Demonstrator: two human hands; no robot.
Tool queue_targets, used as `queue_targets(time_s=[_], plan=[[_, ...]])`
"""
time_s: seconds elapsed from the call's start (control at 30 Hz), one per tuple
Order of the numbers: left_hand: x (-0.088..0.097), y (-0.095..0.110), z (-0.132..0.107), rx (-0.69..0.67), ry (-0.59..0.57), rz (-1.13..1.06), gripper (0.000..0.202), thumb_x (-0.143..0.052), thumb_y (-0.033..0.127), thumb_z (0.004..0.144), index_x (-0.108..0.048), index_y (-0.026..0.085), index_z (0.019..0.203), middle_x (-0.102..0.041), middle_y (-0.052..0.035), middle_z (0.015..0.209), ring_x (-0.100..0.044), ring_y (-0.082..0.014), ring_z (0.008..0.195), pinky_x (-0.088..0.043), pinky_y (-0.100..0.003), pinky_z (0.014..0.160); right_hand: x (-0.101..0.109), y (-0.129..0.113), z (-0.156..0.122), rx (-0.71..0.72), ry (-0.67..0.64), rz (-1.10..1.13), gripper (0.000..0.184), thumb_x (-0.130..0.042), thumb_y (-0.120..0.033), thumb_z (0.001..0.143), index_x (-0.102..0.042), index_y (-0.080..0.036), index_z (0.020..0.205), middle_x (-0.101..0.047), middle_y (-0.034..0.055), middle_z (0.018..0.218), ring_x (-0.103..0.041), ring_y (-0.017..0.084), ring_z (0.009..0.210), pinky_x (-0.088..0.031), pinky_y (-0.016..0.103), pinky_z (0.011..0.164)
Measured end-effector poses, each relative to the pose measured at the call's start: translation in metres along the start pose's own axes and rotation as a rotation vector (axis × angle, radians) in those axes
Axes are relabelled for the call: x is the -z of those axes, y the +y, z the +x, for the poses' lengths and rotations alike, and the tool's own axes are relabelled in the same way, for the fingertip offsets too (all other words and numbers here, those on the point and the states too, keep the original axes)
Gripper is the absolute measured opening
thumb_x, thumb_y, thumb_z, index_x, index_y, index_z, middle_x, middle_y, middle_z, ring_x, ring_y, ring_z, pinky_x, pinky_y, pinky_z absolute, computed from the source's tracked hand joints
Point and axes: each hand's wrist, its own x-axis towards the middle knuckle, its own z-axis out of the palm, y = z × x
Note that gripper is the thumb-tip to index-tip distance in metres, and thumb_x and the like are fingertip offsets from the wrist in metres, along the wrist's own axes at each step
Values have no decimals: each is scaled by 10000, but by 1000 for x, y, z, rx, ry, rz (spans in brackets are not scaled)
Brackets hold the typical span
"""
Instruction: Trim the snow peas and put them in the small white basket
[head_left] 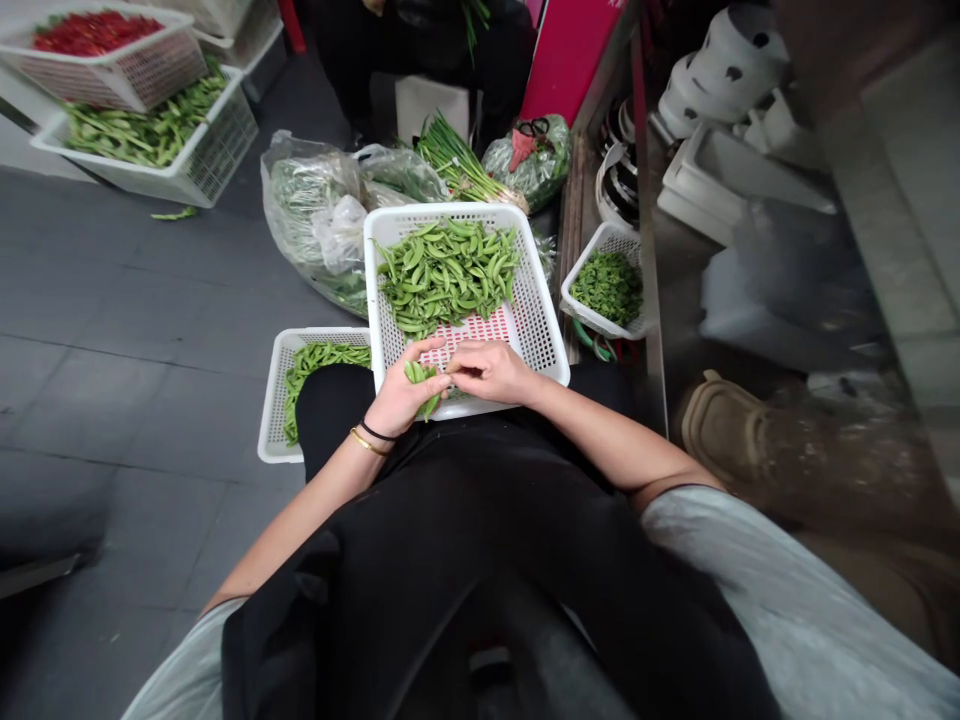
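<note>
My left hand (pixel 401 400) sits at the near rim of the big white perforated plastic basket (pixel 546 330) on my lap. Its fingers are curled shut round a small bunch of flat green pea pods (pixel 420 377). There's a gold bangle & a black band on that wrist.

My right hand (pixel 491 372) is just beside it, over the same rim. Thumb & forefinger are pinched together on the tip of 1 pod from that bunch, the other fingers folded under.

A loose pile of green pods (pixel 446 270) fills the far half of the basket, w/ pink-red showing through the bare bottom nearer me.

On the grey floor by my left knee there's a 2nd white plastic basket (pixel 268 425), partly under the big one, w/ more pods in it. Just right of the big one is a small white basket (pixel 581 268) of chopped green trimmings.

Behind it are clear plastic bags of greens (pixel 311 205) & a bundle of long green stalks (pixel 457 160). Far left are 2 more white baskets, 1 of green beans (pixel 150 130) & 1 of red chillies (pixel 90 30) resting on top of it.
</note>
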Motion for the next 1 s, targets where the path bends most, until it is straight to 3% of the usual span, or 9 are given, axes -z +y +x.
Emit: queue_targets(time_s=[0.17, 0.33, 0.47, 0.57, 0.67, 0.77, 0.9, 0.93, 1.0], plan=[[-5, -8, 7, -1, 216, -170, 449, -764, 315, 662, -553, 151, 1024, -545, 50, 511, -451, -75, 364, -369, -194, 374, -7, 0, 0, -35, 139, -187, 195, -493, -214, 816, -607, -172, 665, -538, 8, 661, -477, 110, 639, -381, 223, 613], [16, -10, 14, -280, 537, 110, 302, -757, 294, 669, -590, 154, 878, -549, 46, 574, -490, -66, 390, -399, -186, 391, 18, 13, -14, -163, 244, -31, 145, -509, -180, 781, -554, -176, 643, -537, 1, 650, -478, 109, 618, -401, 235, 605], [20, -7, 12, -428, 594, 380, 234, -731, 292, 700, -598, 162, 843, -561, 36, 646, -516, -59, 443, -423, -184, 450, 26, 17, -18, -306, 138, 87, 114, -543, -264, 805, -593, -167, 837, -591, 13, 766, -509, 107, 642, -414, 238, 618], [14, -6, 9, -492, 598, 529, 218, -715, 292, 714, -612, 159, 853, -581, 23, 674, -529, -73, 507, -449, -202, 522, 10, 7, -10, -290, -22, 137, 322, -568, -339, 823, -554, -160, 1091, -618, 36, 904, -536, 105, 675, -412, 238, 650], [14, -3, 5, -519, 601, 677, 188, -694, 294, 730, -634, 166, 853, -624, 1, 728, -560, -103, 601, -465, -228, 612, -6, -1, 1, -184, -167, 52, 179, -501, -296, 882, -606, -152, 876, -607, 17, 774, -519, 108, 674, -373, 229, 664], [22, 9, -1, -469, 402, 857, 110, -686, 279, 730, -671, 183, 782, -663, -26, 757, -589, -142, 693, -462, -251, 701, -5, -2, 7, -131, -261, -97, 235, -471, -255, 900, -589, -148, 727, -593, 21, 713, -483, 110, 640, -325, 227, 623], [25, 31, -10, -248, -155, 889, 97, -743, 259, 654, -706, 208, 728, -680, -28, 698, -603, -157, 645, -456, -236, 642, 12, -4, 9, 81, -513, -206, 231, -494, -295, 893, -603, -169, 733, -592, 14, 695, -456, 109, 588, -274, 231, 563], [23, 34, -11, -199, -240, 861, 100, -752, 258, 638, -703, 208, 709, -672, -19, 656, -591, -149, 594, -448, -228, 595, 15, -6, 9, 129, -539, -200, 244, -489, -314, 898, -606, -173, 736, -590, 10, 688, -456, 109, 582, -271, 232, 555], [17, 35, -13, -143, -273, 790, 111, -757, 267, 632, -688, 194, 679, -646, -5, 587, -549, -126, 513, -419, -211, 510, 16, -9, 10, 163, -484, -155, 264, -472, -335, 907, -612, -174, 751, -591, 7, 686, -468, 109, 588, -289, 228, 558]])
